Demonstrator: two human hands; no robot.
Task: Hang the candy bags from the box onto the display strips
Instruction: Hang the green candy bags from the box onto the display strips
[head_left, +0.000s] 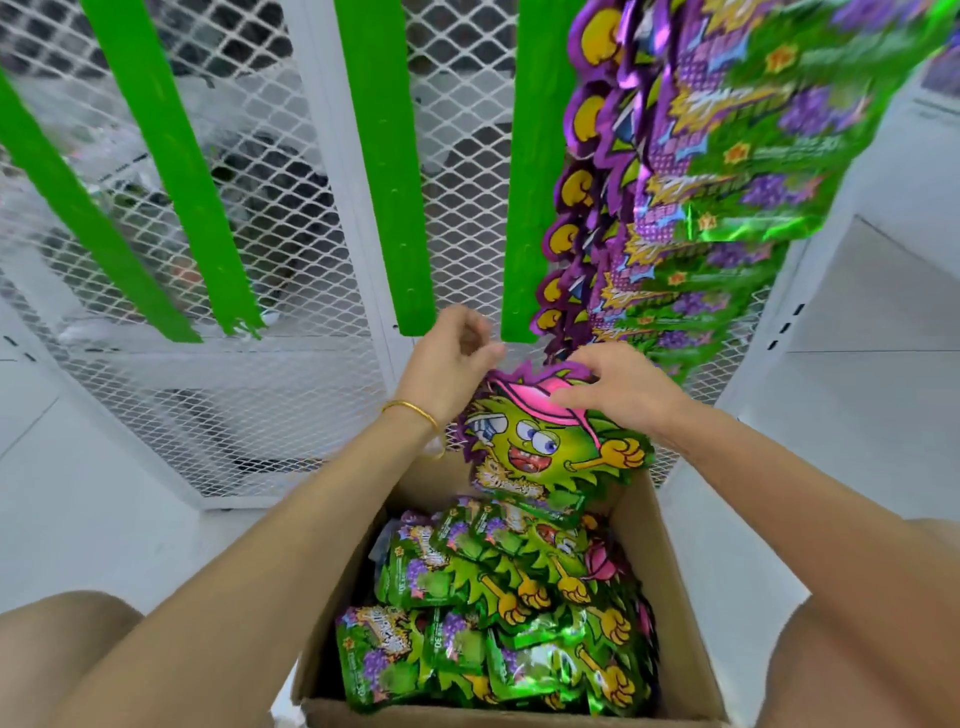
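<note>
Pinching a candy bag (550, 447) by its top, the right hand (618, 387) is holding it above the box (467, 719) for hanging; the left hand (449, 361), curled, may be gripping too.

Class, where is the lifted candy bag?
Centre of the head view, over the far end of the box; the right hand grips the candy bag.
</note>
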